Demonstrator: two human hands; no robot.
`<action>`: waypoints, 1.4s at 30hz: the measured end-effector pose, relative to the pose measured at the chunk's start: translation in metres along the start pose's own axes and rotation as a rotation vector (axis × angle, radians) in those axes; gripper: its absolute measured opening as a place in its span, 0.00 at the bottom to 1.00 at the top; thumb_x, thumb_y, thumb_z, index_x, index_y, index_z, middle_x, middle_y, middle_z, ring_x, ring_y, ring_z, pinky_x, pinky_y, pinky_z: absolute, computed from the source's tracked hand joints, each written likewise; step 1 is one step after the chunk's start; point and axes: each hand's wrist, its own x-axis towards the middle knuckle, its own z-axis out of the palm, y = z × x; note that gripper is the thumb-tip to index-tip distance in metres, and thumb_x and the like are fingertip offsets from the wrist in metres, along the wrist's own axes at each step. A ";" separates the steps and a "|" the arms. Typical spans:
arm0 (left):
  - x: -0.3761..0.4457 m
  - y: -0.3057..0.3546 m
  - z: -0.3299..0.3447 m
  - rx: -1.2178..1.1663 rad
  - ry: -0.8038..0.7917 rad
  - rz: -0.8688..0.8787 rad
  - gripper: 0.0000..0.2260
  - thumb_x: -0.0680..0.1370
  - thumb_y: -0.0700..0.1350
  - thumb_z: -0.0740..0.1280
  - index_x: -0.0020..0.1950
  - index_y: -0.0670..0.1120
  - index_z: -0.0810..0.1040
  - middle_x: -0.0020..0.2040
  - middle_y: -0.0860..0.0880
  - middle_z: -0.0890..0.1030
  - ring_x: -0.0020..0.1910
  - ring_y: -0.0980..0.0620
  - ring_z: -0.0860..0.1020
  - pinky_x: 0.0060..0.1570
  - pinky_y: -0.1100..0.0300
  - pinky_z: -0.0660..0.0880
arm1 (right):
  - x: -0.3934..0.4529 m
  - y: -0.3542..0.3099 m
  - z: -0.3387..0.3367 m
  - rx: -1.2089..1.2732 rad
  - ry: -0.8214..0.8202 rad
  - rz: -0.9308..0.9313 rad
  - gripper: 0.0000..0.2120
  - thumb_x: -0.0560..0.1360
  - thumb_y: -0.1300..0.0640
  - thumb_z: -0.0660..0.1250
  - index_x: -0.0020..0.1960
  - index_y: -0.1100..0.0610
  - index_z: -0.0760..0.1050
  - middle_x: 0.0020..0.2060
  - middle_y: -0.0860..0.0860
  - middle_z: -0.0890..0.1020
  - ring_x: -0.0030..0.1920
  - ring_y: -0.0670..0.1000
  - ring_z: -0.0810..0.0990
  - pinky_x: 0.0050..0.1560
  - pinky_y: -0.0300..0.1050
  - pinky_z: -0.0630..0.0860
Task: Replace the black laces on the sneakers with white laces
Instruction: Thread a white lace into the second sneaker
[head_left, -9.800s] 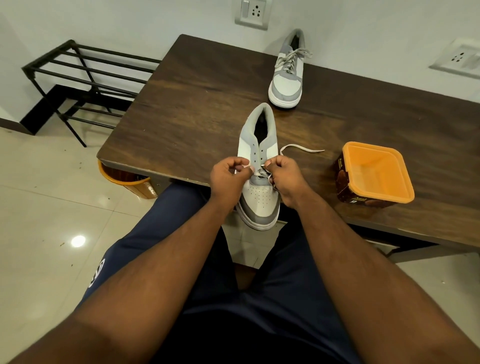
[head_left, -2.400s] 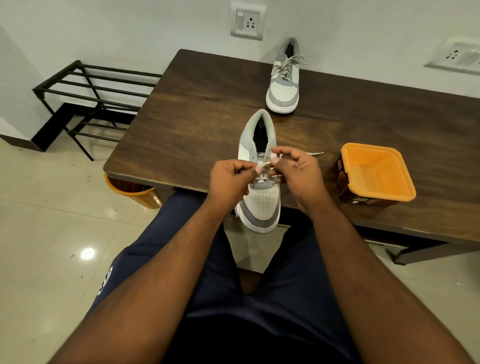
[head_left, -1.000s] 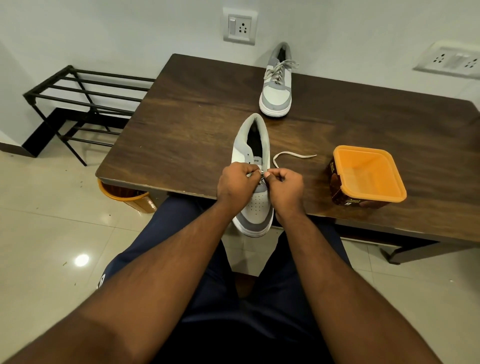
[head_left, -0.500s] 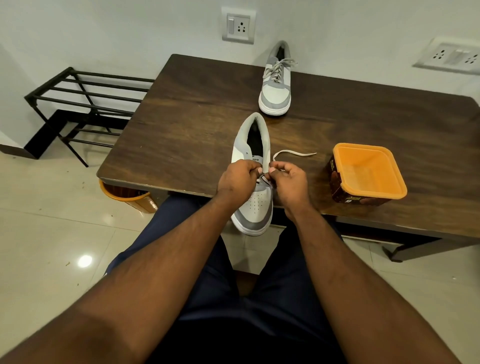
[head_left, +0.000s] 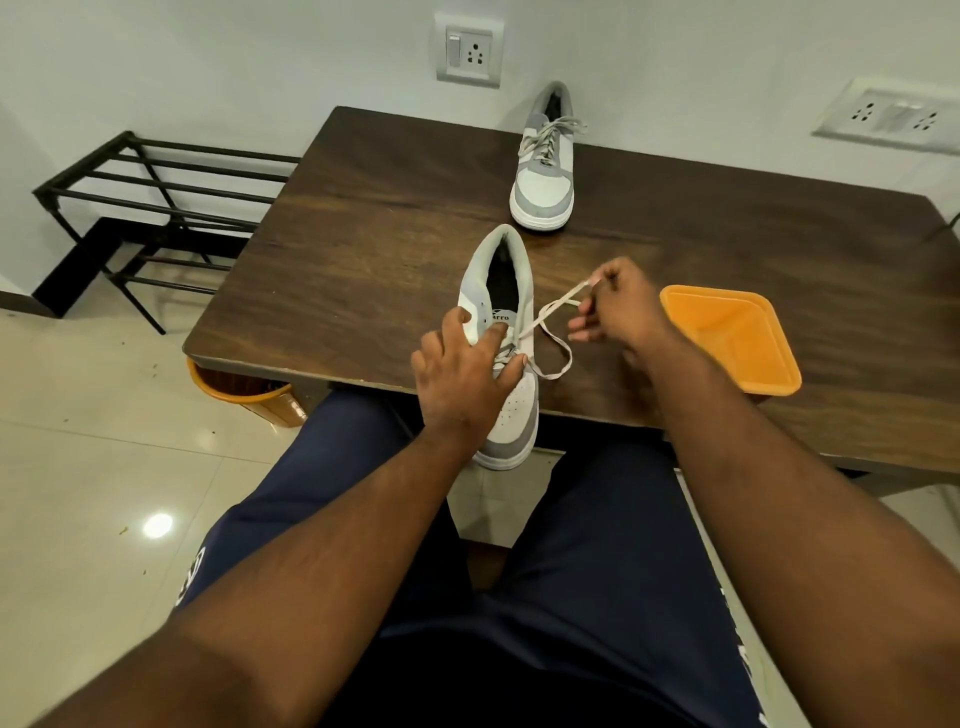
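- Table: dark wood, fills the upper centre of the head view; its near edge crosses at about 6 o'clock of the worked shoe
- Near sneaker: long axis runs 12 to 6 o'clock, heel opening at 12, toe overhanging the table edge at 6; only the lowest eyelets appear laced
- Far sneaker: at 12 o'clock of the near one, well apart, already carrying a light lace
- Orange container: at 3 o'clock of the near sneaker, just beyond the right hand
- Left hand: fingers fairly straight, spread over the tongue and lower eyelets, pressing the shoe down; it pinches nothing visible
- Right hand: at 2 o'clock of the eyelets, thumb and forefinger pinching the lace near its tip, other fingers loose
- White lace: runs taut from the eyelets toward 2 o'clock; a slack loop droops at 3 o'clock
- Key relation: the next free eyelet lies at 8 o'clock from the right hand, which is judged best placed to feed the tip
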 end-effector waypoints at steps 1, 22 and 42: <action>0.000 -0.001 0.001 0.013 0.007 0.000 0.21 0.74 0.66 0.63 0.64 0.59 0.76 0.69 0.45 0.69 0.60 0.42 0.70 0.54 0.46 0.69 | 0.004 -0.006 -0.005 0.059 0.060 -0.012 0.11 0.84 0.60 0.52 0.43 0.52 0.66 0.34 0.54 0.73 0.31 0.52 0.77 0.31 0.48 0.80; -0.001 -0.008 0.008 -0.155 -0.096 0.020 0.22 0.78 0.65 0.57 0.68 0.58 0.69 0.75 0.48 0.68 0.73 0.50 0.66 0.71 0.40 0.49 | -0.041 0.018 0.062 0.398 -0.049 0.253 0.07 0.76 0.66 0.67 0.39 0.62 0.76 0.31 0.55 0.78 0.24 0.47 0.76 0.26 0.37 0.75; 0.000 -0.005 0.007 -0.149 -0.104 0.000 0.21 0.77 0.65 0.58 0.66 0.57 0.71 0.73 0.51 0.70 0.72 0.52 0.67 0.68 0.38 0.52 | -0.046 0.028 0.055 0.331 -0.073 0.176 0.05 0.75 0.66 0.69 0.40 0.62 0.78 0.32 0.55 0.80 0.23 0.43 0.77 0.24 0.34 0.73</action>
